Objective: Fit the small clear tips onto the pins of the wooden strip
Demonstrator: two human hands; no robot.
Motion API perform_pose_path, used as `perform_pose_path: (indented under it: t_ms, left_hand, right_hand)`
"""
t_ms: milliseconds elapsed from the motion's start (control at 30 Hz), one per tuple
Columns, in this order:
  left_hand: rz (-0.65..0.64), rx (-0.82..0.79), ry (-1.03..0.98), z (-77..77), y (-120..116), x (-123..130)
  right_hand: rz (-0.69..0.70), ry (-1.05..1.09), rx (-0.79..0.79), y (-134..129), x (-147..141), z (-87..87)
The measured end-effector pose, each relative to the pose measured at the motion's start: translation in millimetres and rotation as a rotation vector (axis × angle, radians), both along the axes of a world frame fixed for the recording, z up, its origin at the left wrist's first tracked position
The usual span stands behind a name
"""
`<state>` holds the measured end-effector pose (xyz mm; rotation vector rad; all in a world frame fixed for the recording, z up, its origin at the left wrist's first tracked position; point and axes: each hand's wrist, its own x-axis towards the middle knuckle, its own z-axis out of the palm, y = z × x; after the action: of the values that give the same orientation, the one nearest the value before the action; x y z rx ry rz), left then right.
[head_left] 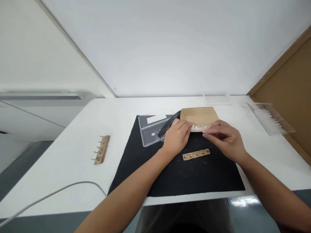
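My left hand (177,136) is closed in a pinch over the near edge of a brown cardboard tray (199,113), beside small white pieces (195,127); what its fingertips hold, if anything, I cannot make out. To the right of it, my right hand (224,137) pinches a tiny metal part (206,134) between thumb and forefinger, just off the tray's front edge. Below both hands lies a brown strip (196,154) with several metal pieces standing in a row and a dark hole at its right end. A curved black object (167,124) reaches behind my left hand.
Under the work is a black mat (184,181) on a white table (121,119). A clear plastic case (148,137) lies at its upper left. Another brown strip with metal pieces (102,149) is far left. Clear plastic trays (269,119) stand right; a cable (73,184) crosses the front left.
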<state>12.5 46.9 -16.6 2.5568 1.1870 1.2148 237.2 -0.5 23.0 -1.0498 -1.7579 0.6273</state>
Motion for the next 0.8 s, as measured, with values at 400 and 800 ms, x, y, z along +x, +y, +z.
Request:
perform_pose_path:
  t_ms: [400,800]
  left_hand:
    - [-0.402,-0.079,0.156,11.9,-21,-12]
    - [-0.426,-0.152,0.309,7.8,-27,-8]
  right_hand:
    - [0.156,0.02,-0.139,3,25,-19.4]
    - [0.206,-0.004,-0.348,-21,60,-55.8]
